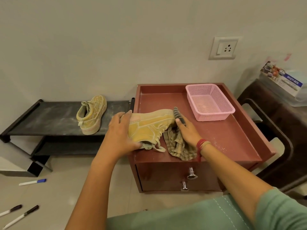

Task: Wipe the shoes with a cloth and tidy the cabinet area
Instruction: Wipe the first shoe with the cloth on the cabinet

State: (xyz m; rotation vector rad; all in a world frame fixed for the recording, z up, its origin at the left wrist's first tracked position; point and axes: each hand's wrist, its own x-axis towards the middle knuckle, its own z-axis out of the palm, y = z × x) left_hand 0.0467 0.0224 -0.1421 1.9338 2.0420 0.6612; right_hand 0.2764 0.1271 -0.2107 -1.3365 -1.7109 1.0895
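Observation:
A dusty yellow shoe [150, 125] lies on its side on the red-brown cabinet top [232, 133]. My left hand [122, 131] grips its heel end. My right hand [189, 132] presses a checked cloth [177, 146] against the shoe's toe, next to a dark ribbed piece [178, 113] that sticks up by my thumb. The second yellow shoe [92, 114] stands alone on the dusty black shoe rack [49, 118] to the left.
A pink mesh basket [210, 102] sits at the cabinet's back right. Two drawer knobs [191, 174] face me below. Marker pens [32, 182] lie on the tiled floor at left. A dark chair [272, 123] stands to the right, a wall socket [223, 48] above.

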